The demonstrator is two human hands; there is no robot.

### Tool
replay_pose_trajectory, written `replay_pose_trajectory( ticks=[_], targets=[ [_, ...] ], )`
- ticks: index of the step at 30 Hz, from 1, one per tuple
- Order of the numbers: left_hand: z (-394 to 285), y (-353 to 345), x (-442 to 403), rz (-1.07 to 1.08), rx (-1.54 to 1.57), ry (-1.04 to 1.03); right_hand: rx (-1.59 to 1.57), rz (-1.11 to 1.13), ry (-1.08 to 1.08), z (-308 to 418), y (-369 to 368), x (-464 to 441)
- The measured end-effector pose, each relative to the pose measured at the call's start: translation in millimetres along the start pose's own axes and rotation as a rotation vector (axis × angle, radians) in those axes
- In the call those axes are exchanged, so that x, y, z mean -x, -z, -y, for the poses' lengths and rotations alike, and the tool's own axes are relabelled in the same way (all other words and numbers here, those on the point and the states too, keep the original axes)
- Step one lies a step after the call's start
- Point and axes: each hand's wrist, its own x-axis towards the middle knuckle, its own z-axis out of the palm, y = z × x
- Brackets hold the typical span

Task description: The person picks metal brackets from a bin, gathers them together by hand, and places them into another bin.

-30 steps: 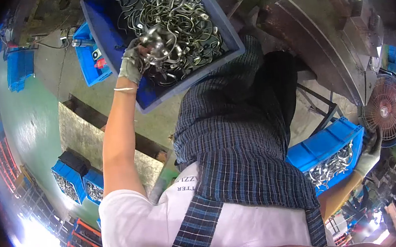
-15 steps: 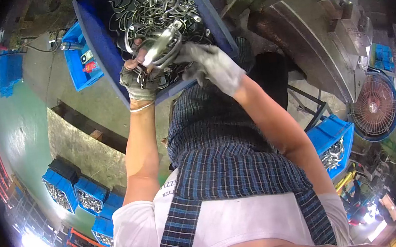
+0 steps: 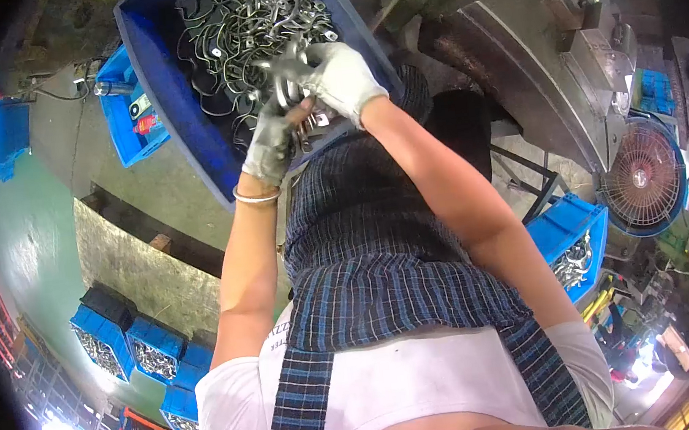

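Note:
A large blue bin [image 3: 185, 118] stands in front of me, heaped with shiny curved metal pieces [image 3: 258, 17]. Over its near end my two gloved hands meet. My left hand [image 3: 270, 145], bare at the fingertips, is closed around some curved metal parts [image 3: 302, 139]. From the right my right hand [image 3: 343, 79], in a white glove, reaches to the same bunch with its fingers curled on a shiny piece. Motion blur and overlap hide exactly which pieces each hand grips.
A heavy steel machine [image 3: 521, 50] stands on the right, near a round fan [image 3: 640, 181]. A blue crate [image 3: 572, 231] of metal parts sits below it. On the left are a small blue crate [image 3: 120, 126], a metal plate edge [image 3: 138, 264] and several filled blue crates [image 3: 155, 343].
My right hand has come in from beside the bunch onto it. My left hand has shifted slightly right and down, and the large shiny piece over it no longer shows there.

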Motion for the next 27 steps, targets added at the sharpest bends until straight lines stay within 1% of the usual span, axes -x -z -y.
replay_pose_trajectory(
  ticks=[1,2,3,4,5,6,7,8,9,10,11,14,15,16,17,19,20,21,22,23,24,26,27],
  targets=[
    [3.8,1.3,-2.9,-0.006,-0.078,0.031,0.003,0.052,-0.054,2.8,3.1,1.7],
    [4.4,1.8,-3.6,-0.023,-0.010,0.058,0.008,0.106,-0.104,4.5,5.3,0.8],
    [5.1,2.6,-4.9,-0.039,0.057,0.083,-0.162,0.094,-0.049,-5.5,3.6,-4.3],
    [6.3,2.4,-5.3,-0.054,0.127,0.111,-0.161,0.052,-0.040,-9.8,12.2,-2.3],
    [3.2,3.0,-2.3,-0.020,0.176,-0.032,-0.290,0.061,-0.058,-13.6,19.7,1.5],
    [8.6,2.9,-8.6,-0.109,0.320,-0.018,-0.421,0.064,-0.075,-19.8,28.1,5.2],
    [11.6,8.5,-11.4,-0.087,0.286,0.034,-0.562,0.059,-0.091,-24.8,35.6,11.0],
    [11.7,19.3,-15.4,-0.065,0.245,0.082,-0.553,0.045,-0.016,-26.3,41.3,19.1],
    [9.8,30.1,-21.2,-0.097,0.067,0.209,-0.542,0.034,0.059,-26.8,44.5,30.2],
    [15.5,33.4,-21.6,-0.172,0.036,0.148,-0.527,0.018,0.128,-28.0,47.2,44.2],
    [12.1,35.9,-19.4,-0.228,-0.083,0.119,-0.558,0.012,0.130,-26.3,51.4,62.6],
    [-11.5,15.7,-7.6,-0.325,-0.449,0.073,-0.339,-0.225,0.281,-28.6,84.0,117.8],
    [-14.2,16.4,-0.4,-0.230,-0.355,-0.008,-0.230,-0.390,0.388,-37.2,99.6,135.5],
    [-15.3,23.0,-4.2,-0.279,-0.483,0.144,-0.019,-0.519,0.563,-48.3,123.6,153.5],
    [-8.3,29.4,-8.1,-0.177,-0.367,0.029,0.127,-0.911,0.554,-57.9,134.5,168.3],
    [-23.1,7.5,14.1,-0.126,-0.187,0.073,0.017,-1.291,0.472,-65.4,164.9,196.9],
    [-20.3,16.9,7.3,-0.114,-0.188,0.085,-0.253,-1.260,0.423,-67.7,190.1,209.1],
    [-17.1,23.6,3.6,-0.057,-0.214,0.065,-0.191,-1.323,0.458,-88.2,213.5,210.4],
    [-18.1,27.6,2.3,-0.013,-0.240,0.041,-0.221,-1.366,0.377,-92.1,226.2,209.4],
    [-24.1,18.6,5.0,0.107,-0.167,0.013,-0.159,-1.391,0.373,-95.6,236.6,202.9],
    [-29.6,4.2,9.2,0.106,-0.215,0.000,-0.096,-1.412,0.370,-98.0,244.4,193.8],
    [-39.9,-20.0,15.7,0.101,-0.313,-0.027,-0.164,-1.406,0.413,-102.7,253.4,182.2],
    [-38.7,-24.3,11.9,0.156,-0.309,-0.092,-0.252,-1.365,0.446,-101.6,257.3,179.7]
  ],
)
